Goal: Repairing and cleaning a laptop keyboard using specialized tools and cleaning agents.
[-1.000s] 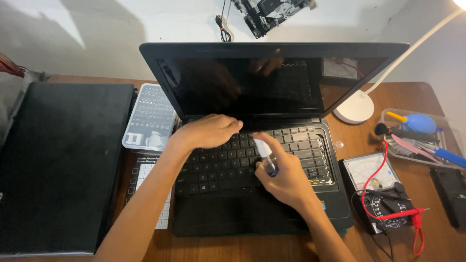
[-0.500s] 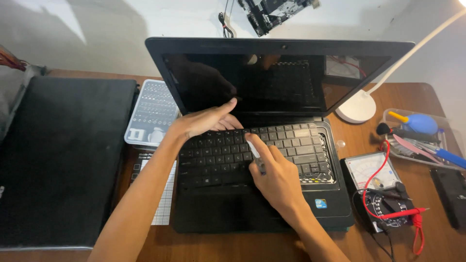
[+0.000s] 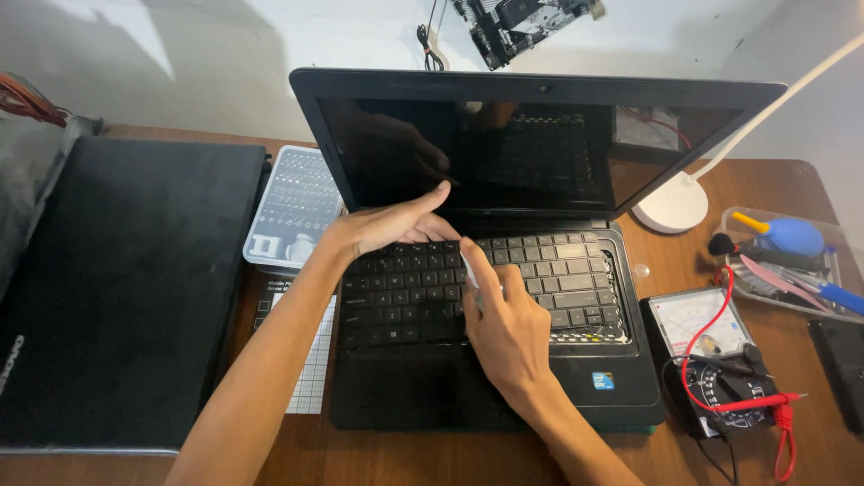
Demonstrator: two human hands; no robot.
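An open black laptop [image 3: 504,396] stands in the middle of the wooden desk, its screen dark. The keyboard [image 3: 576,270] looks lifted out of its bed along the right and lower edges. My left hand [image 3: 396,225] lies flat on the keyboard's upper left, fingers reaching toward the hinge. My right hand [image 3: 504,324] rests on the middle keys and grips a small white tool [image 3: 470,270], its tip pointing up toward my left hand's fingers.
A closed black laptop [image 3: 126,288] lies at the left. A clear screwdriver-bit case [image 3: 292,207] sits behind it. At the right are an analog multimeter [image 3: 697,324] with red leads, a white lamp base [image 3: 670,202] and a tray [image 3: 810,301] with a blue blower and tools.
My left hand has slid up along the keyboard's top edge and flattened. My right hand has moved left and up with the white tool, toward the left hand.
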